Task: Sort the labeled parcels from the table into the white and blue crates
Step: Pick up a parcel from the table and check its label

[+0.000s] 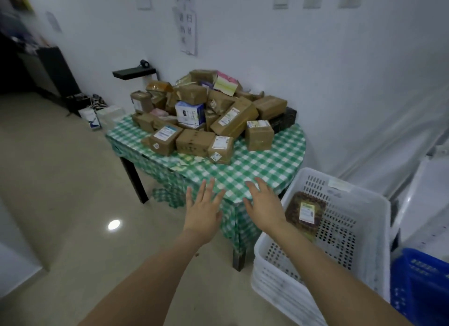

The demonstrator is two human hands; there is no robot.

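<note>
Hands: I see my left hand (202, 211) and right hand (263, 204) empty, fingers (211, 187) spread.
Parcels: brown cardboard parcels (201, 111) heaped on green-checked worktop (267, 160), rear ones hidden.
Crates: white perforated plastic crate (364, 204) holds one; blue plastic crate (422, 277) cut off.

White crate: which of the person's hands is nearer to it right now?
Right. The right hand is open just left of the white crate, over the table edge; the left hand is open farther left, beyond it.
</note>
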